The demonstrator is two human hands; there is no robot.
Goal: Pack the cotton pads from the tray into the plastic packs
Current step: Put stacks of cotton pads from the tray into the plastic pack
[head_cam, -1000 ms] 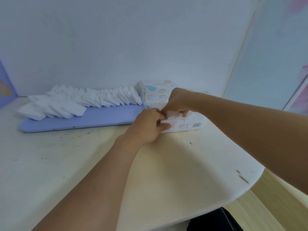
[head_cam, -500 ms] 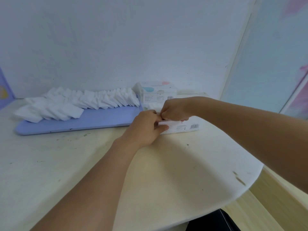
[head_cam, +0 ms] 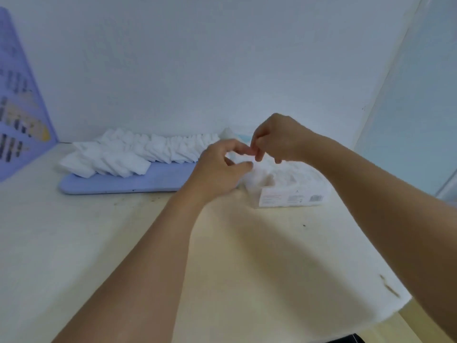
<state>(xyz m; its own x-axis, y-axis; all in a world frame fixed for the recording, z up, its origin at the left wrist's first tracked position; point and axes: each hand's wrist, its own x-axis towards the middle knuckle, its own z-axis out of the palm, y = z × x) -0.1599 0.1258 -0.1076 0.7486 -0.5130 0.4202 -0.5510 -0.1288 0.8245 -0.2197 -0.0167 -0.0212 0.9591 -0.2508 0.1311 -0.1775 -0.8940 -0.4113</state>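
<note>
Grip state first: the right hand (head_cam: 277,139) is seen with fingers curled above the plastic pack (head_cam: 289,186), pinching something small that cannot be made out, possibly the pack's film. The left hand (head_cam: 220,167) is held loosely curved beside it, thumb and forefinger apart, nothing visibly held. The pack lies on the tabletop (head_cam: 123,243), already bulging with white pads, just right of the blue tray (head_cam: 153,179). Cotton pads (head_cam: 128,154) are left in overlapping rows on the tray, presumably for easy picking. A second pack (head_cam: 235,136) is partly hidden behind the hands.
</note>
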